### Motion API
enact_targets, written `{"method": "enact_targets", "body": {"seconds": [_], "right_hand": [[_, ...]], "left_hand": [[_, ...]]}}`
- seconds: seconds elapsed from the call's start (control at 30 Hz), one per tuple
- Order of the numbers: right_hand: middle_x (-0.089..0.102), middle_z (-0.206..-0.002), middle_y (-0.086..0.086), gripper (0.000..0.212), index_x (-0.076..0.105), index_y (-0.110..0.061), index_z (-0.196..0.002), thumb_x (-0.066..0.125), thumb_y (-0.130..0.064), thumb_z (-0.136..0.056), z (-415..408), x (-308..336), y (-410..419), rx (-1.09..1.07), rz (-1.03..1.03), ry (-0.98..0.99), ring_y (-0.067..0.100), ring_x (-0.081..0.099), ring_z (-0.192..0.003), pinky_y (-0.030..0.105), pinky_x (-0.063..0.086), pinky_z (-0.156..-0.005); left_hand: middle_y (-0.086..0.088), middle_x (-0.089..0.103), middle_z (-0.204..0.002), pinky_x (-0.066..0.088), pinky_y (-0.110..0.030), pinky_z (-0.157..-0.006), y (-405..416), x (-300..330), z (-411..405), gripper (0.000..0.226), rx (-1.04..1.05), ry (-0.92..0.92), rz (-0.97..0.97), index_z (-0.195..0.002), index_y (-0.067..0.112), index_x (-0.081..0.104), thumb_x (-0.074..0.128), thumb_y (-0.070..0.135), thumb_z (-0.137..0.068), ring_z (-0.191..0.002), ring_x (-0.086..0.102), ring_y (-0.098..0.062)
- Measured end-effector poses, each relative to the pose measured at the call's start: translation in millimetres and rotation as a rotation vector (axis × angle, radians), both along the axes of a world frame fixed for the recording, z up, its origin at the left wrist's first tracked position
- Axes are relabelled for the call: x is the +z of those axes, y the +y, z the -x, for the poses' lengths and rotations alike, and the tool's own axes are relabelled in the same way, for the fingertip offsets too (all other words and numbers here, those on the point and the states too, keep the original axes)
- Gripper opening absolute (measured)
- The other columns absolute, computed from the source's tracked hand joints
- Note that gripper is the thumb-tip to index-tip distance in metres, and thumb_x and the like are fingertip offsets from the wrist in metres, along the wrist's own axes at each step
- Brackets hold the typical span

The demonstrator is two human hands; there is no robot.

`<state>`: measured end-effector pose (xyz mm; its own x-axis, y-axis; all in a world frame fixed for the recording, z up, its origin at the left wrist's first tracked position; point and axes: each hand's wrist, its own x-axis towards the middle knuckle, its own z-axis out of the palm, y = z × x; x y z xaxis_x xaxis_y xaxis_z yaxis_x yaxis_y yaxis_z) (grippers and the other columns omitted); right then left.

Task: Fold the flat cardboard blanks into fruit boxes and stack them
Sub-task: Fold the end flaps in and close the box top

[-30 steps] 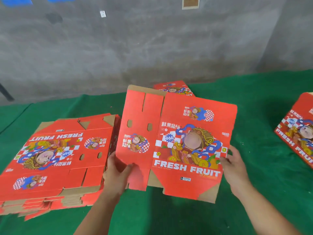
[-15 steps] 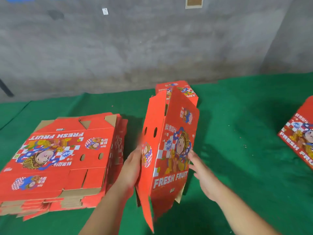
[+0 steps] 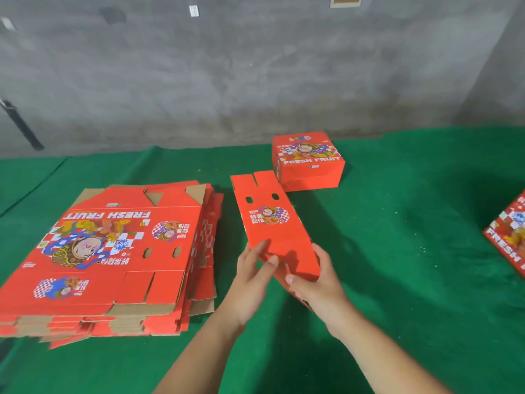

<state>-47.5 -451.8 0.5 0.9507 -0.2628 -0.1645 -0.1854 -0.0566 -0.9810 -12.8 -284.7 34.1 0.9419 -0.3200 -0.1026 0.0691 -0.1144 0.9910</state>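
The cardboard blank (image 3: 272, 223) being worked is held between both hands above the green surface (image 3: 397, 265), its narrow red panel with two oval slots facing up and extending away from the hands. The left hand (image 3: 252, 277) grips the near-left edge, thumb on top of the panel. The right hand (image 3: 315, 280) holds the near-right corner, fingers curled around the panel's end. To the left of the left hand lies the stack of flat blanks (image 3: 113, 257), printed side up. Beyond the hands, just past the blank's far end, stands a folded box (image 3: 308, 163). Far right of the right hand, another box (image 3: 508, 237) is partly cut off by the frame.
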Motion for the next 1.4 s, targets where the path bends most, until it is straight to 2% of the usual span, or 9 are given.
{"method": "enact_targets", "body": {"seconds": [0.17, 0.37, 0.53, 0.6, 0.67, 0.77, 0.87, 1.17, 1.4], "right_hand": [[0.067, -0.124, -0.008, 0.054, 0.061, -0.03, -0.135, 0.081, -0.021, -0.086, -7.6, 24.6, -10.0, -0.114, 0.191, -0.26, 0.012, 0.073, -0.092, 0.026, 0.055, -0.086], [0.065, -0.069, -0.007, 0.047, 0.059, -0.039, -0.136, 0.067, -0.022, -0.092, -13.0, 65.9, -4.5, 0.018, 0.454, -0.347, 0.012, 0.061, -0.065, 0.038, 0.055, -0.076], [0.061, -0.144, -0.014, 0.065, 0.037, -0.036, -0.157, 0.055, -0.038, -0.094, 0.1, 94.7, 17.3, 0.187, 0.909, -0.614, 0.009, 0.063, -0.121, 0.031, 0.054, -0.095], [0.056, -0.147, -0.013, 0.071, 0.024, -0.038, -0.161, 0.053, -0.043, -0.096, 0.8, 102.4, 16.5, 0.315, 0.901, -0.585, 0.01, 0.058, -0.128, 0.035, 0.053, -0.098], [0.042, -0.153, -0.021, 0.08, 0.004, -0.044, -0.162, 0.052, -0.048, -0.098, 0.7, 104.7, 10.5, 0.444, 0.87, -0.499, 0.003, 0.042, -0.138, 0.029, 0.039, -0.113], [0.032, -0.157, -0.031, 0.076, 0.012, -0.049, -0.16, 0.043, -0.069, -0.094, 2.9, 111.9, -5.2, 0.453, 0.914, -0.382, -0.009, 0.026, -0.142, 0.012, 0.018, -0.117], [0.057, -0.139, -0.027, 0.08, 0.042, -0.046, -0.15, 0.024, -0.09, -0.086, 3.8, 132.3, -25.7, 0.389, 0.956, -0.31, -0.016, 0.043, -0.119, 0.028, 0.033, -0.118], [0.025, -0.166, -0.015, 0.114, -0.002, -0.043, -0.159, 0.058, -0.082, -0.07, 32.1, 158.6, -53.1, 0.519, 1.077, 0.173, 0.014, 0.028, -0.151, 0.034, 0.033, -0.118], [0.035, -0.161, -0.023, 0.115, 0.006, -0.056, -0.148, 0.046, -0.099, -0.049, 47.2, 162.5, -53.3, 0.534, 1.135, 0.298, 0.015, 0.031, -0.151, 0.043, 0.024, -0.122]], "left_hand": [[0.016, 0.028, -0.139, 0.031, -0.031, -0.121, -0.7, -7.3, -2.4, 0.068, -0.144, -0.279, -0.342, -0.145, 0.047, 0.037, 0.074, 0.022, -0.093, -0.147, 0.027, -0.016], [0.003, 0.042, -0.128, 0.038, -0.036, -0.103, -21.1, 17.7, 0.3, 0.072, 0.126, -0.582, -0.712, -0.142, 0.031, 0.043, 0.072, 0.056, -0.081, -0.116, 0.048, -0.023], [-0.001, 0.05, -0.141, 0.048, -0.044, -0.1, -14.3, 46.7, -9.3, 0.069, 0.167, -0.366, -0.784, -0.152, 0.036, 0.035, 0.046, 0.05, -0.085, -0.122, 0.058, -0.03], [0.006, 0.069, -0.105, 0.055, -0.042, -0.088, -8.8, 56.0, -12.5, 0.024, 0.14, -0.265, -0.697, -0.11, 0.036, 0.06, 0.045, 0.049, -0.097, -0.099, 0.068, -0.025], [0.006, 0.069, -0.075, 0.055, -0.04, -0.079, -3.6, 56.2, -14.6, 0.038, 0.199, -0.19, -0.486, -0.082, 0.027, 0.063, 0.045, 0.056, -0.1, -0.074, 0.065, -0.02], [0.005, 0.075, -0.075, 0.052, -0.031, -0.068, 11.0, 55.0, -14.1, 0.043, 0.322, -0.14, -0.173, -0.086, 0.015, 0.073, 0.054, 0.051, -0.102, -0.066, 0.064, -0.008], [0.0, 0.079, -0.081, 0.052, -0.023, -0.061, 33.5, 59.7, -23.2, 0.036, 0.39, -0.019, -0.023, -0.093, 0.015, 0.079, 0.057, 0.042, -0.102, -0.068, 0.07, -0.007], [-0.018, 0.074, -0.079, 0.059, -0.035, -0.058, 64.9, 52.9, -31.4, 0.034, 0.425, 0.252, 0.164, -0.094, 0.007, 0.078, 0.063, 0.037, -0.099, -0.068, 0.073, -0.028], [-0.018, 0.073, -0.085, 0.053, -0.032, -0.055, 63.4, 44.7, -38.2, 0.03, 0.412, 0.387, 0.207, -0.108, 0.009, 0.072, 0.068, 0.036, -0.096, -0.066, 0.069, -0.028]]}}
